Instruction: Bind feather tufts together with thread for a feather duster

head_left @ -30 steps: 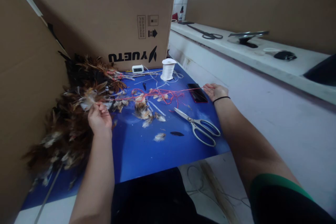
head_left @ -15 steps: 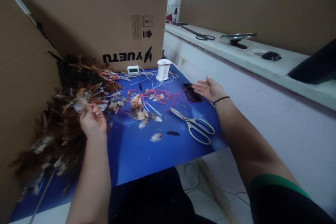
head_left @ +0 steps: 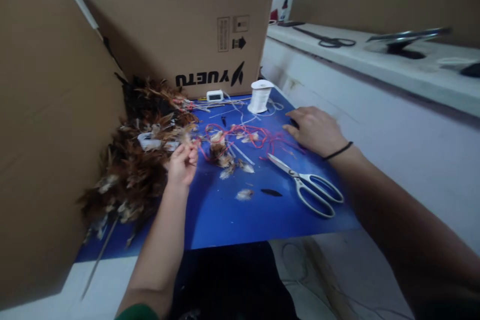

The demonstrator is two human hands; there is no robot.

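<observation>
My left hand (head_left: 182,164) is closed in a pinch on a small pale feather tuft (head_left: 185,136), beside a large heap of brown feathers (head_left: 140,172). My right hand (head_left: 317,130) reaches palm down over the far right of the blue table, thumb and fingers apart. It hides most of the phone; a dark edge of the phone (head_left: 294,123) shows between thumb and fingers. Tangled red string (head_left: 258,135) and loose feathers (head_left: 224,157) lie between the hands. Scissors (head_left: 305,183) with pale handles lie nearer me, blades slightly apart.
A white spool (head_left: 260,97) and a small white digital display (head_left: 215,96) stand at the back, before a cardboard box (head_left: 150,25). More cardboard walls the left side. On the right ledge (head_left: 360,55) lies another pair of scissors (head_left: 332,41). A black feather (head_left: 271,192) lies near the table's front.
My right hand has turned from palm up beside the phone to palm down over it. My left hand, still pinching feathers, has moved right, away from the heap. The view has shifted left.
</observation>
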